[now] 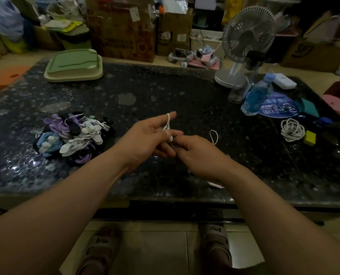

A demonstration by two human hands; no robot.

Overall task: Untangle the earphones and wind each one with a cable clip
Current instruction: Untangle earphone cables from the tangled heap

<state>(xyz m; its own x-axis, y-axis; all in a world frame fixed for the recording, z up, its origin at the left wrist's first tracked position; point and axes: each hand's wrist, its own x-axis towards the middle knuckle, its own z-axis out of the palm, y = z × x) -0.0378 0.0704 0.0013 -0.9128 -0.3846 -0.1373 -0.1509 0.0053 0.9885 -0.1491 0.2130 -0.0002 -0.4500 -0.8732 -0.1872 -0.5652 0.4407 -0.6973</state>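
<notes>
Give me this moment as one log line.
left hand: pinches earphone cable, looped over forefinger | right hand: grips same cable | pile of wound earphones: table, left

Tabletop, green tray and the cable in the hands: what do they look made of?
The tabletop looks like polished stone, likely granite: dark speckled grain, glossy glints. The green tray is probably moulded plastic, matte, rounded edges. The earphone cable is thin, pale and flexible, seemingly plastic- or rubber-coated; too small to say more.
</notes>
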